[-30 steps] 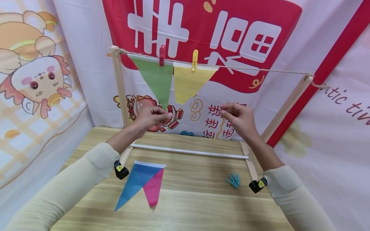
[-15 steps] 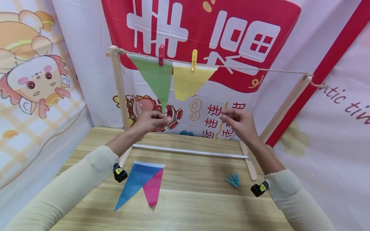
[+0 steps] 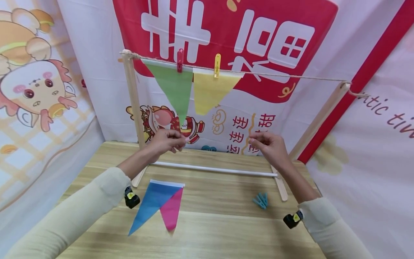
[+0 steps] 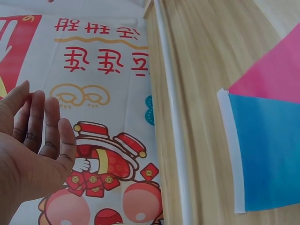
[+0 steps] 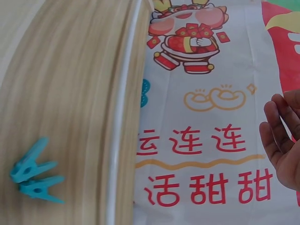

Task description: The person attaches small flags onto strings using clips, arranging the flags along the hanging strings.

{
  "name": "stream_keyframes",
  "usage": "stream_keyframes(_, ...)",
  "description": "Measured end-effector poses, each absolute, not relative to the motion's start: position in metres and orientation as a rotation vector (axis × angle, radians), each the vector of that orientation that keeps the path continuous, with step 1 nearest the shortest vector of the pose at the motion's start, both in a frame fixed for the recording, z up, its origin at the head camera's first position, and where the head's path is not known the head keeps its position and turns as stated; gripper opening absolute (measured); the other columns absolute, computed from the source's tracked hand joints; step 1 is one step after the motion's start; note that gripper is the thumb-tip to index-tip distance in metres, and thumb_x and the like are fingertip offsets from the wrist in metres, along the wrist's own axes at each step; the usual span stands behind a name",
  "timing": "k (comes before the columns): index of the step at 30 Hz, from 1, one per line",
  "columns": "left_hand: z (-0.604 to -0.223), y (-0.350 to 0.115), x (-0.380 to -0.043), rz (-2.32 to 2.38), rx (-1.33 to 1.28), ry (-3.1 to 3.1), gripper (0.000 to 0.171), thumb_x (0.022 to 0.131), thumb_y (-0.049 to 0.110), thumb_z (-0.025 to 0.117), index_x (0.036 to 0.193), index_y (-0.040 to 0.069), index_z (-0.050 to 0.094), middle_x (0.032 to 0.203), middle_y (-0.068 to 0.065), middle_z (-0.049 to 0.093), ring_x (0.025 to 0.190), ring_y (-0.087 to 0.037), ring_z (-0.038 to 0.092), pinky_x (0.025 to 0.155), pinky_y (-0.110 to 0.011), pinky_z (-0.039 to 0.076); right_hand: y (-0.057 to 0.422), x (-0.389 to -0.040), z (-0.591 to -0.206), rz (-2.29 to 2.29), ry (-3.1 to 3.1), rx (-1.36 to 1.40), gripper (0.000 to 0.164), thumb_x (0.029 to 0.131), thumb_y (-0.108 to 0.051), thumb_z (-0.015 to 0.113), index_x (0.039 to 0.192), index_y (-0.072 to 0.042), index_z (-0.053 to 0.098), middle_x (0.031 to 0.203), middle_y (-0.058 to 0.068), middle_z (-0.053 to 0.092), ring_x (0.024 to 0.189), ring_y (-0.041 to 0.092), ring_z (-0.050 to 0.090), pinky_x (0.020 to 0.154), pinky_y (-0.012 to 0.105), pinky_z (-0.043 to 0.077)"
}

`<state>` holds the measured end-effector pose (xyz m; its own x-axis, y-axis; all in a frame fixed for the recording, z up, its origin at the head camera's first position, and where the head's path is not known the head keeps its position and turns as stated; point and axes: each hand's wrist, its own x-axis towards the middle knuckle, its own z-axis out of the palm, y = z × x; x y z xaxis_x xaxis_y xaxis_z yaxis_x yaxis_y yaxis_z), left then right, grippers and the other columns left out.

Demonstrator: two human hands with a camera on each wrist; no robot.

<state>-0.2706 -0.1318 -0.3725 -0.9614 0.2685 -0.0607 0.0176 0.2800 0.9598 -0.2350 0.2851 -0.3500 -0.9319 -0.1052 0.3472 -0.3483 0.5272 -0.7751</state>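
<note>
My left hand (image 3: 166,141) hovers in front of the lower tip of a green pennant (image 3: 176,86), apart from it as far as I can tell. Its fingers are loosely bent and hold nothing, as the left wrist view shows. Off to the right, my right hand (image 3: 270,147) floats before the backdrop, likewise holding nothing. A red clothespin (image 3: 180,61) fixes the green pennant to a string (image 3: 291,76); beside it, a yellow clothespin (image 3: 217,66) fixes a yellow pennant (image 3: 213,90). Blue (image 3: 155,201) and pink (image 3: 172,210) pennants lie overlapping on the table.
Teal clothespins (image 3: 261,200) lie at the table's right. The string runs between a left wooden post (image 3: 133,97) and a right wooden post (image 3: 320,120). A white rod (image 3: 213,168) joins the frame low down. A printed cloth backdrop (image 3: 207,140) hangs behind.
Both hands have sunk slightly, and the gap between them has widened a little. The pennants and clothespins stay where they were.
</note>
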Motion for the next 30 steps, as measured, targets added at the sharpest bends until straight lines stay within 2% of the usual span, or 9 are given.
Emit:
stream_keyframes(7,-0.384,-0.135,-0.270,1.704,0.265,2.343,0.030,0.109,0.026,0.079,0.124,0.001,0.078,0.108,-0.006,0.081,0.096,-0.020,0.077,0.083,-0.029,0.066,0.292,-0.232,-0.364,1.387,-2.549,0.341,0.026,0.109,-0.025,0.078,0.124,-0.004,0.083,0.103,0.012,0.085,0.085,0.005,0.076,0.075,0.019,0.061)
stream_keyframes(11,-0.391,-0.136,-0.270,1.672,0.270,2.362,0.028,0.108,0.029,0.079,0.122,0.003,0.079,0.110,-0.008,0.081,0.097,-0.021,0.078,0.084,-0.030,0.066,0.293,-0.232,-0.372,1.416,-2.575,0.318,0.023,0.109,-0.022,0.077,0.124,-0.005,0.083,0.102,0.007,0.085,0.086,0.005,0.076,0.077,0.019,0.062)
stream_keyframes(17,-0.402,-0.140,-0.268,1.659,0.343,2.387,0.026,0.107,0.029,0.081,0.117,0.005,0.082,0.111,-0.009,0.081,0.100,-0.026,0.080,0.084,-0.034,0.067,0.297,-0.229,-0.386,1.422,-2.623,0.293,0.027,0.109,-0.021,0.076,0.126,-0.001,0.081,0.112,0.023,0.083,0.089,0.013,0.077,0.078,0.020,0.063)
stream_keyframes(24,-0.417,-0.147,-0.267,1.593,0.288,2.399,0.029,0.107,0.029,0.081,0.123,0.004,0.082,0.111,-0.008,0.081,0.100,-0.023,0.079,0.098,-0.050,0.067,0.303,-0.225,-0.401,1.373,-2.698,0.262,0.026,0.110,-0.022,0.075,0.126,-0.003,0.081,0.116,0.020,0.084,0.093,0.016,0.078,0.080,0.027,0.065)
stream_keyframes(30,-0.426,-0.152,-0.266,1.566,0.258,2.396,0.031,0.107,0.030,0.081,0.125,0.005,0.081,0.113,-0.010,0.083,0.102,-0.024,0.079,0.099,-0.050,0.066,0.310,-0.223,-0.410,1.357,-2.743,0.237,0.026,0.110,-0.021,0.075,0.125,-0.002,0.081,0.114,0.024,0.083,0.093,0.018,0.077,0.080,0.031,0.066)
